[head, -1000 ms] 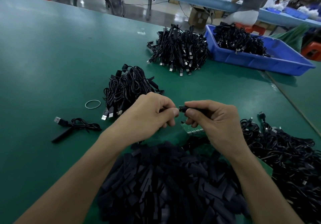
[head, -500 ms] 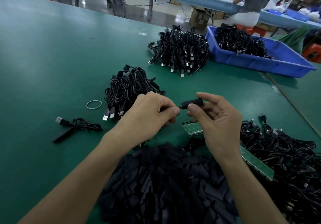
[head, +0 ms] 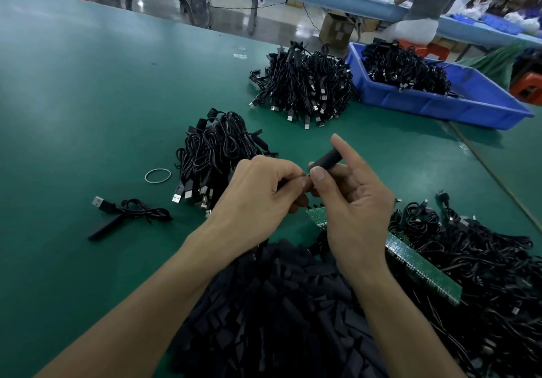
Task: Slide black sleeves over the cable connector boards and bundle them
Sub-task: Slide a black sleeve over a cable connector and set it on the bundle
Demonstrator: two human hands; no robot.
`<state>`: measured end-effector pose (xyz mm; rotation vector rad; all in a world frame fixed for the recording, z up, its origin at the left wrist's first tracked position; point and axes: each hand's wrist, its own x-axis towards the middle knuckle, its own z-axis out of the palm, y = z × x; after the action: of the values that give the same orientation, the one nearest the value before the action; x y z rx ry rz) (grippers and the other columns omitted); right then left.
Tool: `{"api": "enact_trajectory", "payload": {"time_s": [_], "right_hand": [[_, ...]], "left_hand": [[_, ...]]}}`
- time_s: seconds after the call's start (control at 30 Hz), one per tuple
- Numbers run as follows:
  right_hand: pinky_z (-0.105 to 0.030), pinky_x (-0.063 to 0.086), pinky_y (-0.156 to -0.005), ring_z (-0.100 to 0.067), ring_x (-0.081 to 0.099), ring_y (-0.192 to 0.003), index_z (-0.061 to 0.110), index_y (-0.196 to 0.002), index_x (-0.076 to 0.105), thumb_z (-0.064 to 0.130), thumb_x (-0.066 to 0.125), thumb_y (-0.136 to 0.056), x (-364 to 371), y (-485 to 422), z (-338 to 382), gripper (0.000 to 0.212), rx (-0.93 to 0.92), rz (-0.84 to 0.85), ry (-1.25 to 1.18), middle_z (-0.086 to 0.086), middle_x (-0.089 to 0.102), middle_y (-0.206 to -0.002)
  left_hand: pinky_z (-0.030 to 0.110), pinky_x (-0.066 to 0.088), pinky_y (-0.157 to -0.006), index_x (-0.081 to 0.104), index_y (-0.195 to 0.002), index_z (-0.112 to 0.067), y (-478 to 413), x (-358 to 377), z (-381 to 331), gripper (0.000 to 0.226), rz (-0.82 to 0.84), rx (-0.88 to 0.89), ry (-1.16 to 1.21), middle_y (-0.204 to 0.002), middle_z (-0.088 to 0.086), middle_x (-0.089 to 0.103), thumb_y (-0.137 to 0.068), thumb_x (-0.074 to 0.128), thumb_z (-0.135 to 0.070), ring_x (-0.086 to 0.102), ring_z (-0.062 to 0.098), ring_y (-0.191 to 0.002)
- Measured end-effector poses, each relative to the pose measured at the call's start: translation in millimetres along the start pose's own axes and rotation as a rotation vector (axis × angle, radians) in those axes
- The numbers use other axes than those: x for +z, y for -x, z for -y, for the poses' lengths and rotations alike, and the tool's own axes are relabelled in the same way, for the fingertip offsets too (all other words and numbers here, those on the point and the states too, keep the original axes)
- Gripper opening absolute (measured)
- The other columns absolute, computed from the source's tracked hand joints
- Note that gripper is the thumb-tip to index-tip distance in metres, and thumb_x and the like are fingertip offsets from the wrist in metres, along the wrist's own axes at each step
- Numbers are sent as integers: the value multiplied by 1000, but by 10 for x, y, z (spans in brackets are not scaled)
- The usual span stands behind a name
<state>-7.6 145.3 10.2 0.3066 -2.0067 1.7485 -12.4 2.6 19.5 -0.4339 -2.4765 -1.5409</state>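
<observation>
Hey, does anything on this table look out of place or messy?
Nothing looks damaged or spilled. One cable lies alone on the left, apart from the rest, and a loose rubber band sits beside the nearer bundle. The right hand holds a sleeve.

Above the green table (head: 88, 98), the left hand (head: 258, 198) pinches a black cable (head: 282, 185) with curled fingers. The right hand (head: 352, 201) holds a sleeve (head: 327, 159) between thumb and fingers, its near end meeting the left fingertips. A sleeve pile (head: 278, 304) lies under the wrists, with a green board strip (head: 422, 269) and loose cables (head: 484, 260) to the right. Beyond the hands sit a bundle (head: 217, 148), a rubber band (head: 157, 176), a lone cable (head: 137, 210), a far heap (head: 305, 84) and a blue bin (head: 440, 104).
</observation>
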Motion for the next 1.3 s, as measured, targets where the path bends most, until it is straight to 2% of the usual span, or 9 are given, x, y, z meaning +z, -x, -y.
{"api": "enact_trajectory", "payload": {"time_s": [0.23,0.37,0.6,0.83,0.9,1.03,1.07,1.17,1.3], "right_hand": [[-24,57,-78,-14,73,-82,46,-129,51,13,68,-94,-15,-38,79,52,-10,18,-3,3,76,-87],[-44,60,-81,-16,75,-83,39,-120,57,18,72,-91,-15,-7,94,39,8,-33,24,2,77,-87],[-23,59,-72,-12,75,-82,35,-126,61,17,72,-91,31,61,82,41,-6,-97,-16,4,77,-91],[-47,60,-82,-18,74,-86,46,-123,62,18,70,-92,49,13,101,42,10,-37,-21,3,77,-91],[-43,62,-77,-17,74,-82,42,-122,61,17,68,-93,57,-29,131,39,17,-13,-49,3,77,-89],[-21,56,-74,-12,74,-83,34,-117,60,9,68,-93,39,-109,185,35,77,-16,-118,2,78,-85],[-19,55,-73,-12,74,-82,31,-116,59,8,67,-93,26,-133,200,34,100,-36,-147,1,78,-85],[-20,52,-63,-14,72,-75,26,-114,56,7,66,-93,-44,-217,229,30,157,-131,-214,-4,78,-84],[-21,57,-70,-14,75,-82,32,-124,53,22,66,-95,-223,-305,202,33,119,47,-37,1,78,-90]], "left_hand": [[14,52,-59,76,-85,-16,-8,-18,0,20,18,-20,90,-69,-11,72,-99,63,-21,69,1,-62],[15,53,-59,74,-81,-20,-10,-16,-6,23,25,-35,102,-69,-12,73,-100,62,-22,68,2,-61],[16,52,-58,76,-84,-16,15,42,7,23,-10,4,128,-67,-9,71,-101,61,-21,68,4,-62],[11,49,-58,77,-90,-12,12,40,-3,19,-58,30,161,-68,-9,71,-101,62,-18,68,1,-62],[14,51,-59,77,-93,-12,3,34,-21,18,-66,15,186,-69,-8,72,-100,63,-22,69,3,-62],[29,59,-63,73,-92,-23,-15,-11,-30,7,-26,-32,179,-74,-8,73,-95,69,-27,69,5,-65],[28,58,-64,71,-93,-27,-20,-35,-21,2,19,-47,168,-75,-9,72,-92,73,-27,67,4,-65],[21,55,-64,64,-103,-32,-25,-87,10,25,153,-78,130,-83,-9,72,-86,80,-23,69,5,-70],[24,60,-71,60,-102,-35,-49,-156,2,32,20,-63,157,-86,-6,76,-85,80,-18,73,6,-75]]}}
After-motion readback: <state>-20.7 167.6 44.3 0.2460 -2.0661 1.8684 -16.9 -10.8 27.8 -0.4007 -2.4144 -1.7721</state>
